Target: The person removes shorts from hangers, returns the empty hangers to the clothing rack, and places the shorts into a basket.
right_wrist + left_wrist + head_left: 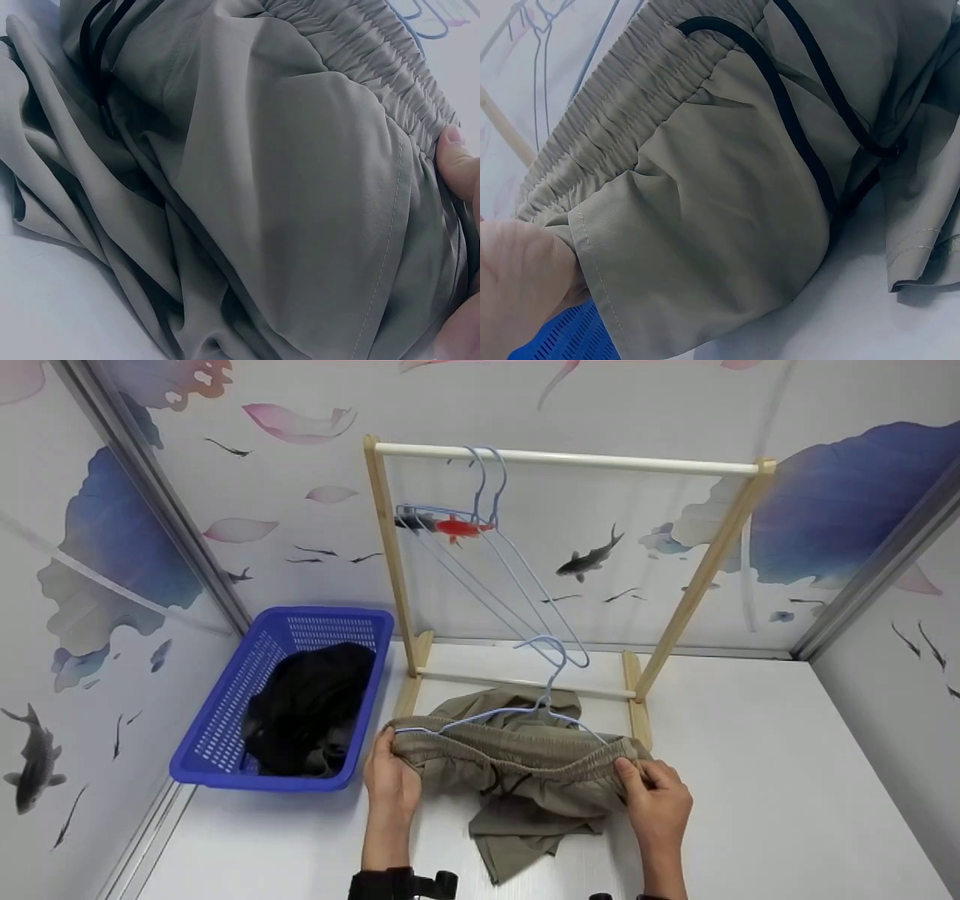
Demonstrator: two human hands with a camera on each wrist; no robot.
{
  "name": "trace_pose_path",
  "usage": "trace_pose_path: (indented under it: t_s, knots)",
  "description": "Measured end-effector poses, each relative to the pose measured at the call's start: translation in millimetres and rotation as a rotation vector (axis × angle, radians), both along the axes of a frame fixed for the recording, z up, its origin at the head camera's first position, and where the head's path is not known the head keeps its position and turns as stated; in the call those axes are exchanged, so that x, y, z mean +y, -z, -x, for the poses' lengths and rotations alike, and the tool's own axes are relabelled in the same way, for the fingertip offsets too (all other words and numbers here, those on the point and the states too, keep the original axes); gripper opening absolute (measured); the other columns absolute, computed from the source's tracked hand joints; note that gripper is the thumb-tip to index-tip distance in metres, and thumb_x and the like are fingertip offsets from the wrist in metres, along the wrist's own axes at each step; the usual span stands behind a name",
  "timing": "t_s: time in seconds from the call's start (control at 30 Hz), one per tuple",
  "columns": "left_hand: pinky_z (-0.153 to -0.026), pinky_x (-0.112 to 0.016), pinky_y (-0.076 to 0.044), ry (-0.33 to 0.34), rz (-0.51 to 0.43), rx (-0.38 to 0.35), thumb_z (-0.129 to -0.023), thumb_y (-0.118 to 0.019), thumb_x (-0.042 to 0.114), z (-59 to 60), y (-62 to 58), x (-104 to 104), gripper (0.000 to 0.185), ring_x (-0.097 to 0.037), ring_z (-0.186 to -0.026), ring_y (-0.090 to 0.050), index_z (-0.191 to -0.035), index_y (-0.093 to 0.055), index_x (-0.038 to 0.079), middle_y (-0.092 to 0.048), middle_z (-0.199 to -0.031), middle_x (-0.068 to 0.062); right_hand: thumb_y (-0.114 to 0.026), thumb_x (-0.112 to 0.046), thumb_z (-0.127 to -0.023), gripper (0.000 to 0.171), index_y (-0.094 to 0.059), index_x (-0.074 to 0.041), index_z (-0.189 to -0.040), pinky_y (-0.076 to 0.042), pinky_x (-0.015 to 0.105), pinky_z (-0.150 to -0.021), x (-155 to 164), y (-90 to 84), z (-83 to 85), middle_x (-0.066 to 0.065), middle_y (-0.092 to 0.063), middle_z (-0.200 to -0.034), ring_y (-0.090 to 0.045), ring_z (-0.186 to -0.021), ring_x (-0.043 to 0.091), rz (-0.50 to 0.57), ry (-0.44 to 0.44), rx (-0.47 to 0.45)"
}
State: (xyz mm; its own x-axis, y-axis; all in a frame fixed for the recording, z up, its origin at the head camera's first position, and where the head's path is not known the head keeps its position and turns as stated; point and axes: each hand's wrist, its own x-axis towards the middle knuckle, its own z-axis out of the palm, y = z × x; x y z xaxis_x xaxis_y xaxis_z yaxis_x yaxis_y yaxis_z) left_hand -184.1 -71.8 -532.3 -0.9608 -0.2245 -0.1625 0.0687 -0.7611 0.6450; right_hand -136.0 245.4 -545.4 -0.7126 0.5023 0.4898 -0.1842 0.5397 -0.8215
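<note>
Both hands are sitting right at the bottom of the head view: I'm pinching the left end of the elastic waistband with my left hand [391,780], and my right hand [657,799] is gripping the right end, so the khaki shorts [517,780] are stretched out between them just above the white table [787,810]. Legs are bunching up on the table below. A light blue hanger [536,690] is lying just behind the waistband, hook up near the wooden rack [562,457], but I can't tell if its ends are actually inside the waist yet. Two more hangers [487,502] are dangling on the top rail. Off to the left, the blue basket [225,735] is holding a dark garment [307,705].

Left wrist view: my thumb [521,285] is clamping the waistband corner, with the black drawstring [795,127] looping across the fabric and a bit of blue basket showing below.

Right wrist view: fingertips [457,161] are pressing into the gathered elastic, rest is just folds of cloth.

Progress-wise I'd say the shorts are out and spread, not hung yet, and the dark piece is waiting.
</note>
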Motion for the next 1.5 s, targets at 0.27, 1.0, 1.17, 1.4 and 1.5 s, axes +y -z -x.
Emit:
trace_pose_path:
  t_s: [0.27, 1.0, 1.17, 1.4, 1.5]
  knots:
    - [-0.111, -0.025, -0.036, 0.03, -0.082, 0.025, -0.114, -0.019, 0.019, -0.5, 2.4, -1.1, 0.042, -0.017, -0.137, -0.037, -0.15, -0.024, -0.002, -0.034, -0.147, -0.009, -0.083, 0.002, -0.082, 0.02, -0.069, 0.0, -0.067, -0.036, 0.017, -0.061, -1.7, -0.7, 0.1, 0.006, -0.065, -0.068, -0.047, -0.065, 0.003, 0.013, 0.006, -0.022]
    - [-0.122, -0.03, -0.023, 0.116, -0.198, 0.033, -0.115, -0.017, 0.029, -0.3, 7.1, -3.0, 0.046, -0.018, -0.146, -0.025, -0.153, -0.019, 0.004, -0.027, -0.153, -0.006, -0.082, -0.001, -0.084, 0.022, -0.069, -0.001, -0.067, -0.037, 0.018, -0.059, -6.3, -0.4, -1.6, -0.002, -0.057, -0.066, -0.046, -0.064, 0.005, 0.046, 0.011, -0.08]
    - [-0.12, -0.029, -0.029, 0.099, -0.214, 0.041, -0.115, -0.019, 0.029, -0.1, 9.7, -3.0, 0.042, -0.017, -0.143, -0.032, -0.15, -0.023, 0.007, -0.029, -0.152, -0.006, -0.084, -0.001, -0.083, 0.019, -0.071, 0.0, -0.069, -0.037, 0.018, -0.06, -7.5, -1.7, -0.8, -0.001, -0.058, -0.067, -0.047, -0.064, 0.004, 0.039, 0.011, -0.067]
    - [-0.109, -0.026, -0.041, 0.057, -0.295, 0.057, -0.115, -0.021, 0.03, 0.0, 13.1, -2.8, 0.03, -0.009, -0.116, -0.057, -0.134, -0.034, 0.01, -0.049, -0.13, 0.0, -0.084, -0.003, -0.084, 0.022, -0.069, -0.002, -0.067, -0.038, 0.017, -0.061, -11.4, -4.5, -1.6, 0.002, -0.06, -0.068, -0.048, -0.065, 0.004, 0.022, 0.004, -0.079]
    - [-0.114, -0.027, -0.035, 0.069, -0.316, 0.065, -0.115, -0.019, 0.031, -0.7, 13.6, -2.9, 0.033, -0.009, -0.119, -0.054, -0.136, -0.034, 0.01, -0.043, -0.135, -0.001, -0.084, -0.003, -0.084, 0.02, -0.07, -0.001, -0.069, -0.038, 0.017, -0.061, -12.8, -5.0, -2.4, 0.002, -0.059, -0.068, -0.048, -0.065, 0.004, 0.026, 0.005, -0.088]
